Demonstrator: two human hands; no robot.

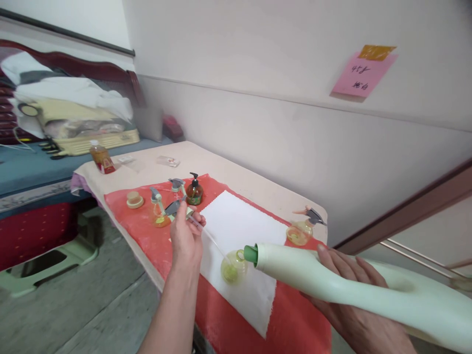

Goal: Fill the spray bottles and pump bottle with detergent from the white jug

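Left hand (187,235): closed on a grey-and-pale-green plastic spray head (176,208), long clear dip tube (215,240) angled down to the right, lower end at the round translucent yellow-green bottle (231,270). Can't tell if the tip is in or behind it.

Right hand (363,312): wrapped around a large pale green plastic jug (300,268) with a loop handle, tilted mouth-left. Its darker green spout (251,254) sits right beside the round bottle's neck; contact unclear.

Round bottle is slightly blurred, upright on a white cloth (245,221), near the cloth's lower left edge. Cloth lies on a red plastic mat (295,314), mat on the cream-topped desk (228,164).

Desk's right corner: clear yellowish spray bottle with grey trigger (300,233). Mat's far left part: beige round lid (134,199), clear spray bottle with yellow liquid (160,219), amber pump bottle with black top (194,193). Desk's left corner: white-capped bottle of amber liquid (102,159).
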